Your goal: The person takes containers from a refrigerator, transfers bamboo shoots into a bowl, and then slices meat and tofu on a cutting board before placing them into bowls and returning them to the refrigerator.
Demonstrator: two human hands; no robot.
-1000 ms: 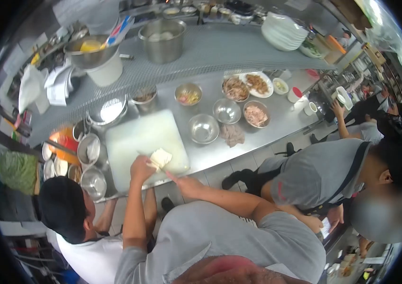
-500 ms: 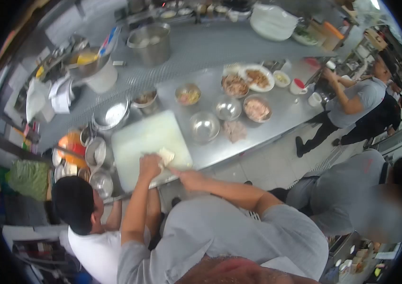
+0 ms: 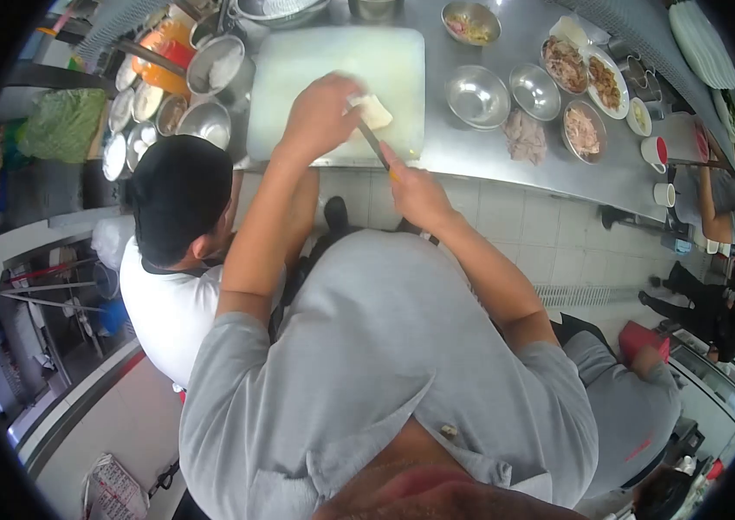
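A white cutting board (image 3: 315,61) lies on the steel counter (image 3: 471,147). On its near right part sits a pale block of food (image 3: 376,111). My left hand (image 3: 320,117) presses on that block from the left, fingers curled over it. My right hand (image 3: 415,191) grips a knife (image 3: 373,144), whose blade points up to the block. Both arms reach forward out of grey sleeves.
Empty steel bowls (image 3: 477,95) stand right of the board, with plates of cooked food (image 3: 588,78) beyond. Small metal containers (image 3: 159,113) crowd the left. A person in a white shirt (image 3: 172,260) crouches at my left. Other people stand at the right.
The view has tilted down, so the counter now sits at the top. My hands stay on the block and knife. The grey-shirted person at right has moved lower and farther away.
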